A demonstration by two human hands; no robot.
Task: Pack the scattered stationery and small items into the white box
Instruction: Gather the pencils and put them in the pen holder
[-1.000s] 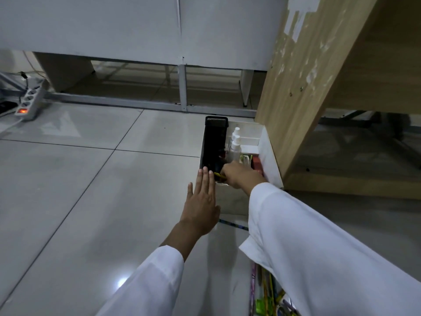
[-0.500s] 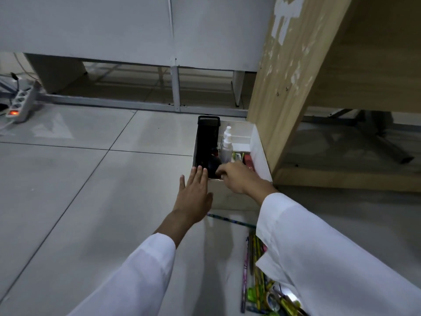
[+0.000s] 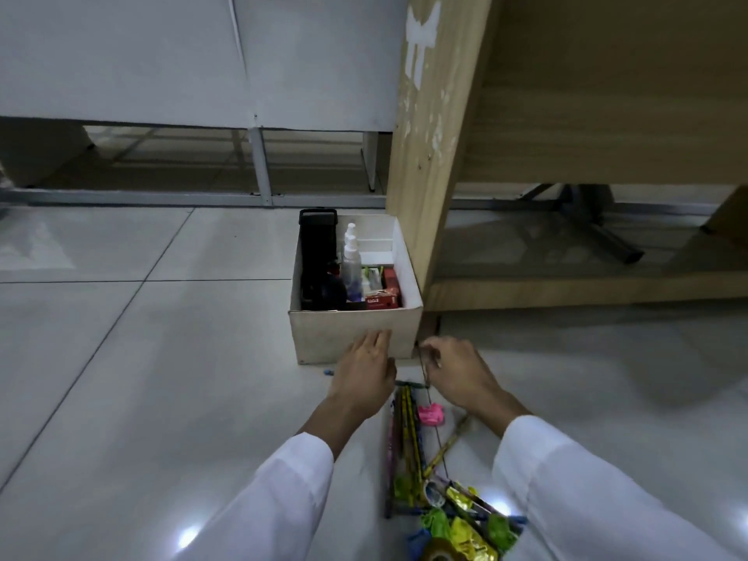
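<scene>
Pile (image 3: 445, 516) at bottom edge partly cut off and blurred, right hand (image 3: 457, 374) curled, unclear if pinching anything, left hand (image 3: 366, 372) flat with fingers on box (image 3: 344, 334) front, box on floor holding black holder (image 3: 317, 257), spray bottle (image 3: 351, 261), red carton (image 3: 382, 299).

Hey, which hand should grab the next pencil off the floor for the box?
Right. The right hand hovers over the tops of the pencils, fingers curled. The left hand is flat against the front of the white box, steadying it.
</scene>
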